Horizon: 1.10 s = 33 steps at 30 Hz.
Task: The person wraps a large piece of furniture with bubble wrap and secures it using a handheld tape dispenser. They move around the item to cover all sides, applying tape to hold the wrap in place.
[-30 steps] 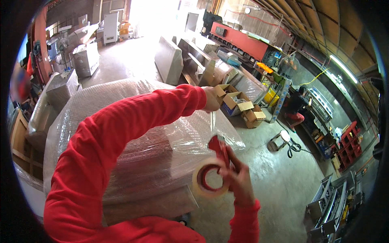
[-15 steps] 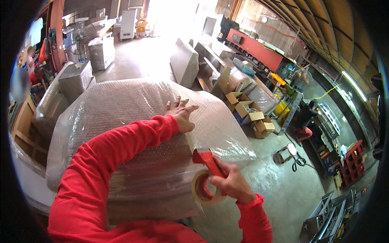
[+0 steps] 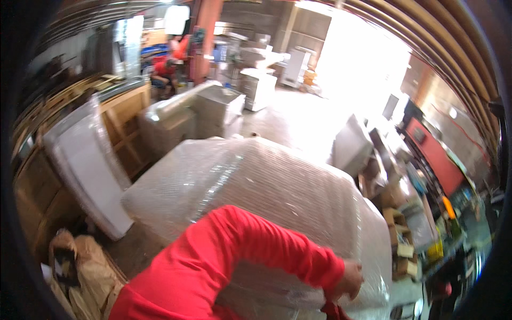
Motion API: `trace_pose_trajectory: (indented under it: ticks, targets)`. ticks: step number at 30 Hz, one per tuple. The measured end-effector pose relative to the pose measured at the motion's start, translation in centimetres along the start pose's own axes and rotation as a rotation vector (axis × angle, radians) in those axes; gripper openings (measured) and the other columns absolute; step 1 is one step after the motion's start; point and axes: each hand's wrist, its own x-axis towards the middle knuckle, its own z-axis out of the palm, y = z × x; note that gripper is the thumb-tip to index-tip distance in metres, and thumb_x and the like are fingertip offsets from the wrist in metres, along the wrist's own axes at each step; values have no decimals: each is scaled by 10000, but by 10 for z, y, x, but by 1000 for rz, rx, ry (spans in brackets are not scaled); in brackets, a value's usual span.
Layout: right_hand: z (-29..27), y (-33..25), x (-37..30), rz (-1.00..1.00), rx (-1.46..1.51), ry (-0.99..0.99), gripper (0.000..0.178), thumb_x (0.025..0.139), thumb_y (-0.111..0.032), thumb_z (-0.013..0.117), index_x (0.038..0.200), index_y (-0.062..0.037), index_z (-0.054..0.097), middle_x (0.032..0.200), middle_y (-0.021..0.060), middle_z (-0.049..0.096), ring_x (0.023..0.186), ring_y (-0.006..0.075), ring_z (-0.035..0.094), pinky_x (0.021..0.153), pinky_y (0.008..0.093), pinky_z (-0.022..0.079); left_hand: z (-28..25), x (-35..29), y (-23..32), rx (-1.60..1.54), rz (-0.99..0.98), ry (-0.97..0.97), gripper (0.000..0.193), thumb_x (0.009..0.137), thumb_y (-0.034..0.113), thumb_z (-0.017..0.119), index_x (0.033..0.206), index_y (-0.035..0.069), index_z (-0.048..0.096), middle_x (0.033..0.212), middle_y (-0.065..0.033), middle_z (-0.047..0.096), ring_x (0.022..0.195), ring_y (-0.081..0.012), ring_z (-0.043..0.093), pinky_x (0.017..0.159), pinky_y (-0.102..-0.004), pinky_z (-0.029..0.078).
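Note:
A large bulky item under bubble wrap (image 3: pixel 288 181) fills the middle of the view. My left arm, in a red sleeve, reaches across it to the right. My left hand (image 3: pixel 346 280) is at the wrap's right near part; its fingers look bent but are smeared by motion, so what they grip, if anything, is unclear. Just below it a dark red piece (image 3: pixel 335 311), which looks like part of the tape dispenser, shows at the lower edge. My right hand is out of view.
At left lean a white wrapped panel (image 3: pixel 88 165) and a wooden crate frame (image 3: pixel 125 120). Brown paper sacks (image 3: pixel 90 266) lie near left. Wrapped boxes (image 3: pixel 213 109) stand behind. Open cartons (image 3: pixel 402 242) line the right side. A person in red (image 3: pixel 162 69) is at far left.
The view has swung left, so the wrapped item sits further right. My left hand has come down from the wrap's top toward the dispenser. My right hand has left the view.

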Motion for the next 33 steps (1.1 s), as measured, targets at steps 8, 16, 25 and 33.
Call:
trace_pose_trajectory:
  ticks: [8, 16, 25, 33]
  targets:
    - [-17, -64, 47, 175, -544, -215, 613, 797, -120, 642, 1408, -66, 634, 877, 44, 710, 593, 58, 562, 536, 229, 443, 51, 13, -4, 265, -72, -108, 349, 826, 537, 640, 1005, 275, 785, 1076, -2, 757, 1198, -271, 613, 1087, -619, 354]
    - [62, -60, 43, 322, -655, -151, 693, 853, -294, 752, 1473, -57, 554, 1142, 117, 753, 955, 204, 734, 809, 356, 567, 36, -53, 20, 679, 7, -220, 324, 932, 453, 567, 1097, 271, 778, 1308, -72, 677, 1377, -366, 477, 1136, -646, 270]
    - [91, 85, -37, -589, -305, 913, 985, 662, -176, 902, 1545, -125, 469, 892, 169, 696, 733, 287, 714, 641, 399, 570, -7, -19, 47, -670, -364, 8, 667, 920, 599, 615, 1107, -32, 722, 918, -214, 734, 877, -326, 733, 779, -455, 579]
    - [72, 74, -55, -688, -530, 949, 972, 656, -117, 868, 1534, -93, 451, 864, 143, 666, 693, 289, 675, 586, 377, 534, 15, 25, 63, -1304, -714, -174, 703, 961, 670, 574, 1131, 3, 720, 956, -81, 728, 837, -167, 701, 675, -355, 599]
